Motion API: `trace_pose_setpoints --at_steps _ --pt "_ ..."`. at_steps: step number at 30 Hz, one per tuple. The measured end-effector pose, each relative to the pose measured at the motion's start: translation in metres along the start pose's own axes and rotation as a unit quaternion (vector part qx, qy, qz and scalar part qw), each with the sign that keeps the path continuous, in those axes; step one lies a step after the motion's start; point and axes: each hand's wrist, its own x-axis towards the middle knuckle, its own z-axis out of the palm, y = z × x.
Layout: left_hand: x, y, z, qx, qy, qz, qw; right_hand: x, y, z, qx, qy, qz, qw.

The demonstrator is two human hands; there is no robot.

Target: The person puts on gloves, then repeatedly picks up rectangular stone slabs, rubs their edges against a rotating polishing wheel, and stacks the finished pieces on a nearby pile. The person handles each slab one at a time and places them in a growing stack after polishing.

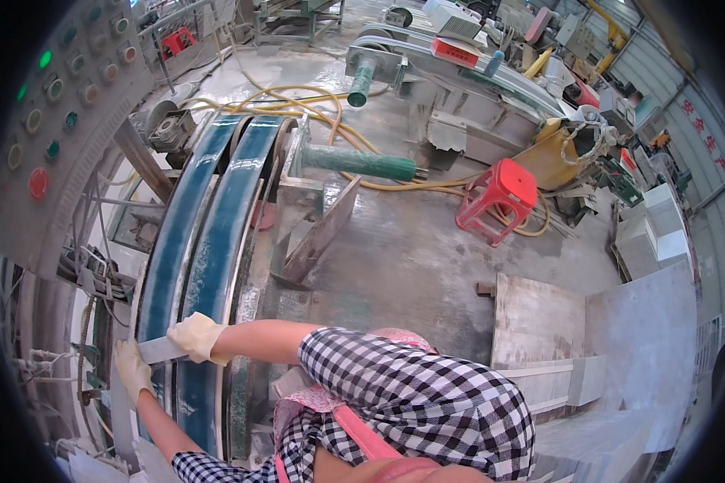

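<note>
A narrow light-grey strip of tile or stone [161,349] lies crosswise over two blue conveyor belts [209,322]. My left hand [133,369], in a pale glove, grips its left end beside the outer belt edge. The other end is in my right hand [196,336], gloved the same way, above the right belt; its fingers are closed round the strip. Whether the strip rests on the belts or is held just over them I cannot tell. Both belts look wet and run away from me to rollers at the far end.
A control panel [72,88] with buttons and a green light stands at the left. A green roller [358,161] juts out right of the belts. Beyond are a red stool [503,193], a yellow hose [427,185] on the wet floor and another conveyor [491,68]. Pale slabs [540,322] stand at right.
</note>
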Motion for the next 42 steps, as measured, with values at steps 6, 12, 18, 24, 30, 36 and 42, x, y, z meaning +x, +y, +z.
trace_pose_setpoints --at_steps 6,12,18,24,30,36,42 --pt "-0.056 -0.008 -0.007 -0.074 0.023 0.05 0.996 0.002 0.014 -0.057 -0.036 -0.214 -0.086 0.972" --pt "-0.135 0.017 0.016 -0.146 0.014 -0.053 0.988 0.028 0.026 -0.062 -0.083 -0.262 -0.197 0.941" --pt "-0.176 -0.048 0.074 -0.488 0.044 -0.143 0.86 0.027 0.029 -0.062 -0.088 -0.237 -0.211 0.944" --pt "-0.198 -0.042 0.174 -0.735 0.185 -0.269 0.595 0.021 0.027 -0.072 -0.1 -0.204 -0.21 0.951" --pt "-0.196 -0.028 0.181 -0.721 0.191 -0.296 0.597 -0.003 0.056 -0.058 -0.008 0.121 -0.213 0.969" --pt "-0.187 -0.003 0.148 -0.712 0.213 -0.301 0.597 -0.012 0.083 -0.014 0.552 -0.042 0.131 0.823" --pt "-0.175 0.015 0.152 -0.669 0.208 -0.255 0.667 0.002 0.102 -0.004 0.441 -0.06 0.075 0.892"
